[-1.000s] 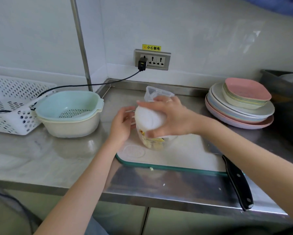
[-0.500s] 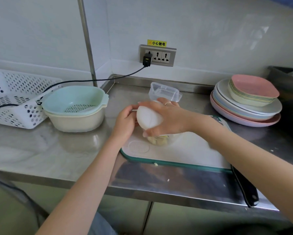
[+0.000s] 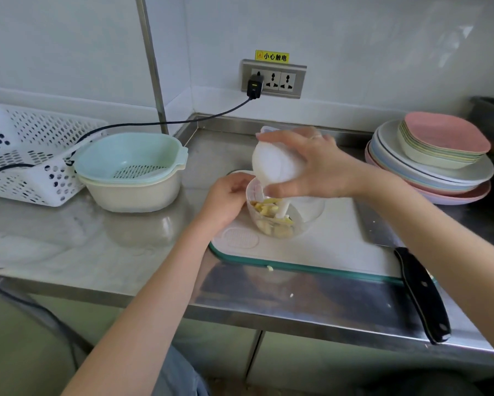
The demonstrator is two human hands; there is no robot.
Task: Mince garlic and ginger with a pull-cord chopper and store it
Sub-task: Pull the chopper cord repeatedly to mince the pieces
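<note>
Black-handled knife (image 3: 422,295) lying at the counter's near edge, about 4 o'clock from the chopper, blade partly hidden under the right forearm. White cutting board (image 3: 325,247) with a green rim, flat on the steel counter (image 3: 97,252). On the board, clear chopper bowl (image 3: 274,218) tipped toward 10 o'clock, holding pale yellow garlic and ginger pieces (image 3: 268,212). Left hand (image 3: 226,201) curled round the bowl's left wall. Right hand (image 3: 305,167) gripping the white chopper lid (image 3: 274,164) from above, fingers wrapped over the dome, lid raised and tilted off the bowl. At 9 o'clock, light-blue colander (image 3: 128,158) nested in a cream bowl. Beyond that, white perforated basket (image 3: 26,150). At 2 o'clock, stacked plates (image 3: 434,167). At 12 o'clock, wall socket (image 3: 274,80).
</note>
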